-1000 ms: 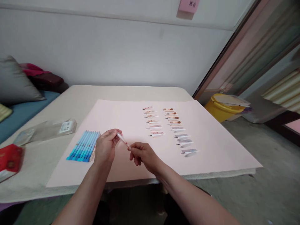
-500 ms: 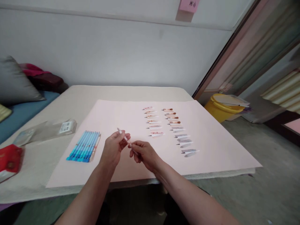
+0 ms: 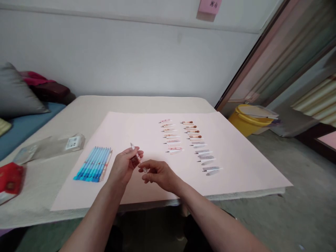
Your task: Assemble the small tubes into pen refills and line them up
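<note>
My left hand (image 3: 125, 165) pinches a thin white pen (image 3: 137, 156) by its middle, the pen slanting up to the left above the pink sheet (image 3: 236, 164). My right hand (image 3: 157, 173) is curled with its fingertips closed on the pen's lower end. A row of blue pens (image 3: 93, 163) lies side by side on the sheet just left of my left hand. Two columns of small pen parts (image 3: 189, 143) lie on the sheet beyond my hands.
The sheet covers a beige table (image 3: 78, 112). A clear plastic package (image 3: 49, 146) and a red box (image 3: 10, 180) lie at the left. A grey cushion (image 3: 15, 91) sits on a blue seat. A yellow bucket (image 3: 248, 120) stands on the floor at right.
My left hand has shifted right and turned the pen steeper. My right hand has dropped slightly while staying on the pen's lower end.
</note>
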{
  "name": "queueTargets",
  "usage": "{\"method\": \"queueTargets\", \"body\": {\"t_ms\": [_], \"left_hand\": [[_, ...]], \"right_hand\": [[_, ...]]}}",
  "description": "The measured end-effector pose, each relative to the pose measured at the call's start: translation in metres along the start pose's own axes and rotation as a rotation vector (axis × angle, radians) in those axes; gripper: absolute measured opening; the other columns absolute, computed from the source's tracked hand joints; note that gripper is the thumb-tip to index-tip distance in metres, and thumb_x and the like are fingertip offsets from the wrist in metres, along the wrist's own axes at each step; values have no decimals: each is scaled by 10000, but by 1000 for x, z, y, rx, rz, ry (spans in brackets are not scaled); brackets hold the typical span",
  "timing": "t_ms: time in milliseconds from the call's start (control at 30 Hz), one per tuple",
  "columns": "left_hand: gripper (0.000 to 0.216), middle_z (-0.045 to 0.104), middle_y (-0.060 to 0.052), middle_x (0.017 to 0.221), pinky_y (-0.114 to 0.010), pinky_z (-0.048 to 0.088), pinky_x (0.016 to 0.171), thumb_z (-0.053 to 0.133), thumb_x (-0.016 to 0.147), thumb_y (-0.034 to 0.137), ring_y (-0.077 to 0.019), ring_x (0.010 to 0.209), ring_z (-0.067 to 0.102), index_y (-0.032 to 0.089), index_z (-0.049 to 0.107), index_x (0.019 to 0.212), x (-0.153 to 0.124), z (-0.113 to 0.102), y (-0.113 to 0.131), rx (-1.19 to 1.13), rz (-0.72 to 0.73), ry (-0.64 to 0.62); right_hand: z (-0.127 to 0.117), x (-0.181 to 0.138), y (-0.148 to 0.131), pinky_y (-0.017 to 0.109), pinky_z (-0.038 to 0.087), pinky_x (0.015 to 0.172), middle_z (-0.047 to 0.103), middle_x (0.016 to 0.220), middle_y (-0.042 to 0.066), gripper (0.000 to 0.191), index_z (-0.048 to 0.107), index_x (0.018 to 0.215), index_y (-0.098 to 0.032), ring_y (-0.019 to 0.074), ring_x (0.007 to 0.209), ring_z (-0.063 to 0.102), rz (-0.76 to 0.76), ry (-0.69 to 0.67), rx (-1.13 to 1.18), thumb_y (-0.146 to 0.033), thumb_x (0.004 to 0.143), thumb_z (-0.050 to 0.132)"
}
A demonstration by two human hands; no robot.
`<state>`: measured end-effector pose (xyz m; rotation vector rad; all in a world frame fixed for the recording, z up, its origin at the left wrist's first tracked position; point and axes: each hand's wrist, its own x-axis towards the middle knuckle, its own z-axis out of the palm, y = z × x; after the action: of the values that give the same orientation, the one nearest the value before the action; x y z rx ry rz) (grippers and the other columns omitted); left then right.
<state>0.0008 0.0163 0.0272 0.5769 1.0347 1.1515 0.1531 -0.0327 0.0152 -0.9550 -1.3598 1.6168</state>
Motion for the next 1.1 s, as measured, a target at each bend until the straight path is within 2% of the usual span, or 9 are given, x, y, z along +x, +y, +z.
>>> {"method": "queueTargets", "body": {"t_ms": [333,467,567,667,800,867,933,1000,1100], "left_hand": [[225,666,-84,762,-221,470,592,723,671,219,-128,678,615,101,637,843,0,1,1,18,6,-22],[251,660,-78,755,-221,464,590,729,663,244,-125,672,608,103,633,847,-2,3,1,43,-5,-32],[264,653,-68,747,-247,467,592,727,653,277,-129,649,600,110,636,837,-4,5,0,81,13,-59],[260,639,-49,724,-292,480,631,725,639,313,-135,624,593,122,637,791,-5,5,-4,129,52,-74],[273,640,-53,721,-312,476,645,725,624,347,-137,602,587,129,636,762,-4,4,-9,228,108,-25],[287,638,-55,729,-310,468,632,724,619,358,-141,598,584,130,636,770,-4,4,-11,267,125,-5],[309,631,-55,751,-316,466,644,719,623,363,-150,626,585,134,634,812,-3,5,-11,285,130,-9],[366,622,-58,810,-334,468,688,720,627,356,-169,705,592,147,618,909,-3,6,-11,283,151,42],[489,587,-80,1009,-347,443,803,737,614,309,-209,930,570,196,569,1058,-3,8,-8,313,331,264]], "right_hand": [[6,0,5,275,518,616,632,834,-1,214,691,913,-219,103,646,567,-68,71,0,-250,701,684],[3,0,3,273,502,616,639,870,11,264,677,964,-215,99,622,565,-50,36,-47,-237,702,686],[0,-1,-1,270,483,633,639,928,13,406,612,1121,-254,97,629,562,-56,18,-190,-248,720,677],[0,-1,-4,273,460,662,640,958,4,486,537,1210,-296,101,644,553,-111,118,-431,-255,741,660],[5,-2,-1,284,421,683,646,956,24,401,563,1143,-271,137,691,555,-174,252,-815,-252,750,639],[7,-1,1,277,406,673,646,929,31,320,579,1090,-254,148,710,559,-189,280,-909,-219,772,588],[9,2,3,269,402,658,647,876,29,285,585,1050,-236,151,709,564,-181,302,-900,-175,775,544],[9,7,6,263,406,633,645,793,18,267,594,1007,-215,146,672,565,-134,323,-799,-151,755,536],[10,16,11,244,413,564,617,660,-10,224,604,916,-195,124,573,553,-8,321,-557,-127,712,542]]}}
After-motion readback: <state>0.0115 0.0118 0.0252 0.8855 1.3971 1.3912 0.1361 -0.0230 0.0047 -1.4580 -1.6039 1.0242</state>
